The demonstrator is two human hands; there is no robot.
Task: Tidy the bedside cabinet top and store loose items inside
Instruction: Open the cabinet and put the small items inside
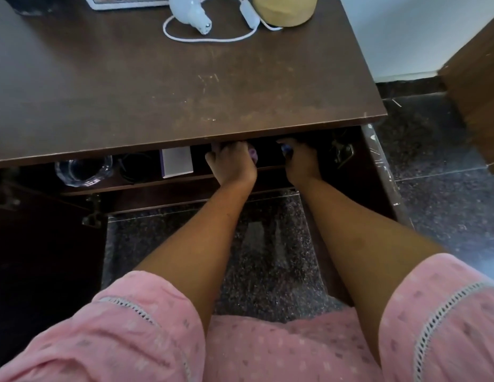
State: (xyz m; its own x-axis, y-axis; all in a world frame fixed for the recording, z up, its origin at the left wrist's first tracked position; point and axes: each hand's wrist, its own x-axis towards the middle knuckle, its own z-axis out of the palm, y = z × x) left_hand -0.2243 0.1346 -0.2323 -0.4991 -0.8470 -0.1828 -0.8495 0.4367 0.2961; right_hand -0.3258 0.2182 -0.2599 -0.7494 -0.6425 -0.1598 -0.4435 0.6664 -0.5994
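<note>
Both my hands reach into the open dark wooden bedside cabinet (185,86), just under its top edge. My left hand (230,164) is closed on a small purple item (252,155) at the shelf front. My right hand (298,161) grips a small bluish-purple item (286,148); what either item is I cannot tell. On the shelf (146,186) to the left lie a clear glass dish (80,169), a dark ring-shaped thing (135,166) and a white box (177,162). On the top at the back sit a white bulb (189,12), a white cable (212,37) and a yellow round object (284,9).
The left door (42,244) and right door (378,166) stand open. A white-framed item (124,2) lies at the back edge of the top. Dark speckled floor (447,188) surrounds the cabinet, with a wooden furniture piece (477,92) at the right.
</note>
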